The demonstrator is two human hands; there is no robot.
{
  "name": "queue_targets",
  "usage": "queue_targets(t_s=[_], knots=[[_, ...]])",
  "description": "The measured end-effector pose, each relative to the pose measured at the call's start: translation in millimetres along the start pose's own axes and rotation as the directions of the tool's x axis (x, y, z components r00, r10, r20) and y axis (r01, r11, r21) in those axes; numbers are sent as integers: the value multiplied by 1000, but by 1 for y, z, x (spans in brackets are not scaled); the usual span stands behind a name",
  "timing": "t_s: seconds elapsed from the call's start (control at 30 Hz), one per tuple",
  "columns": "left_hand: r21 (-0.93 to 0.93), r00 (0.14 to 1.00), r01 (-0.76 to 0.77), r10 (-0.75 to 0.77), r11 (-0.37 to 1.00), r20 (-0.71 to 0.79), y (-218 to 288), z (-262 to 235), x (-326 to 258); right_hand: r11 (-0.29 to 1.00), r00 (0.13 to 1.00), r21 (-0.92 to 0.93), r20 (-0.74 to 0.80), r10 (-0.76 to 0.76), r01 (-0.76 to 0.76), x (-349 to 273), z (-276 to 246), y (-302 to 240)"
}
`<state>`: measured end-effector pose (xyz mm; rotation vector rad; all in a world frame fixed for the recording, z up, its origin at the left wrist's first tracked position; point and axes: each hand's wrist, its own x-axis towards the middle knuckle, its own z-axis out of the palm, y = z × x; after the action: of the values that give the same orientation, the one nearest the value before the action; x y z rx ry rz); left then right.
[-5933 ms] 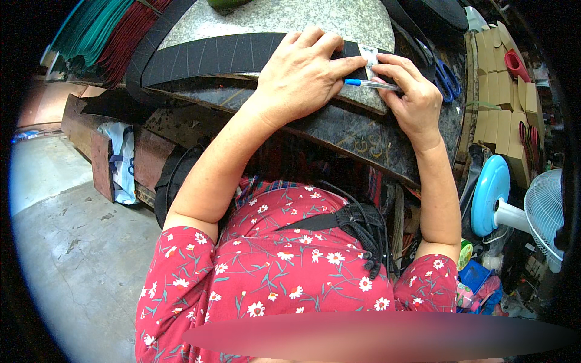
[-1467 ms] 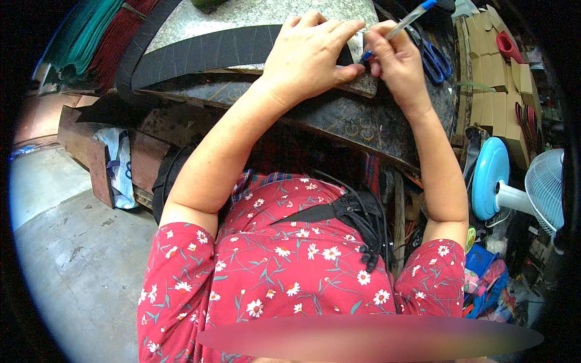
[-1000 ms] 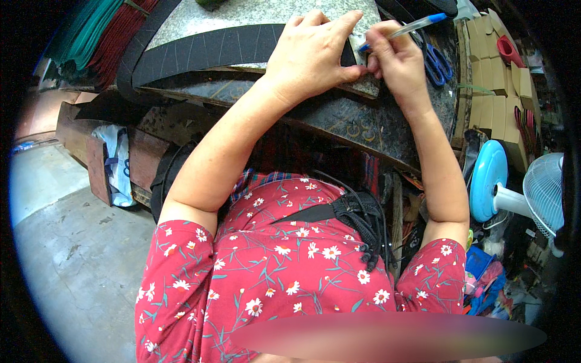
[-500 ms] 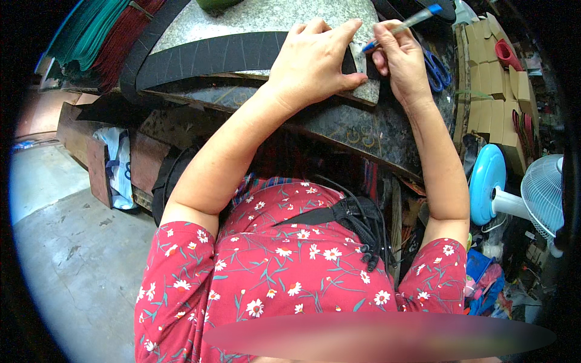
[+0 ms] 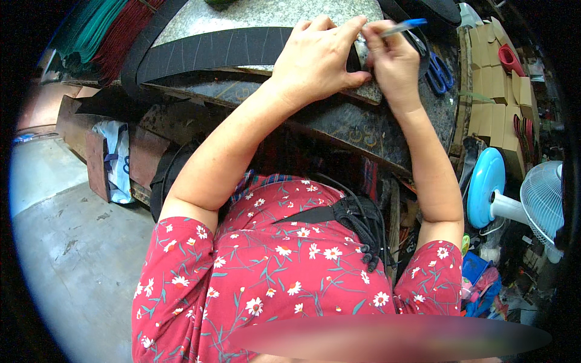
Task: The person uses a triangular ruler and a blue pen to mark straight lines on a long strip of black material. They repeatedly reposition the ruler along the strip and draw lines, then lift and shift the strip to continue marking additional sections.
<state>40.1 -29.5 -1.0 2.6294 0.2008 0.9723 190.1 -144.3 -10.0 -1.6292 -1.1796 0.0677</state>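
Observation:
My left hand (image 5: 318,57) lies over the right part of a long black strip (image 5: 218,51) marked with thin pale crosswise lines. Its fingers reach the far edge and its thumb the near edge, holding the strip down on a speckled grey stone slab (image 5: 209,23). In my right hand (image 5: 393,66) is a pen (image 5: 407,26) with a blue end, pinched and slanted up to the right. Its tip is hidden behind my fingers. Between the two hands, a small pale piece (image 5: 361,51) shows on the strip, partly covered.
Blue-handled scissors (image 5: 440,74) lie right of my right hand. Teal and dark red strand bundles (image 5: 100,30) are at the far left. Cardboard boxes (image 5: 490,78) and a white fan (image 5: 540,199) stand on the right. The dark worktable's edge (image 5: 339,136) runs before me.
My right hand has moved slightly left, closer to my left hand, and the pen has tilted lower. The left hand keeps its hold on the strip. The whole view has shifted a little.

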Motion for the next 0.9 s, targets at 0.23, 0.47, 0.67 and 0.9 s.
queue_targets(t_s=[0.23, 0.47, 0.67, 0.9], knots=[[-7, 1000, 17, -17, 1000, -4, 0, 0, 1, 841, 955, 472, 2, 297, -263, 4, -10, 10], [13, 1000, 17, -17, 1000, 23, -1, -1, 2, 989, 989, -26, 21, -144, 145, 0, 2, 1], [12, 1000, 28, -28, 1000, 0, 0, 0, 2, 900, 970, 368, 30, 240, -234, 3, -8, 6], [17, 1000, 10, -9, 1000, -18, 0, 1, 1, 925, 977, 318, 11, 215, -207, 5, -7, 4]])
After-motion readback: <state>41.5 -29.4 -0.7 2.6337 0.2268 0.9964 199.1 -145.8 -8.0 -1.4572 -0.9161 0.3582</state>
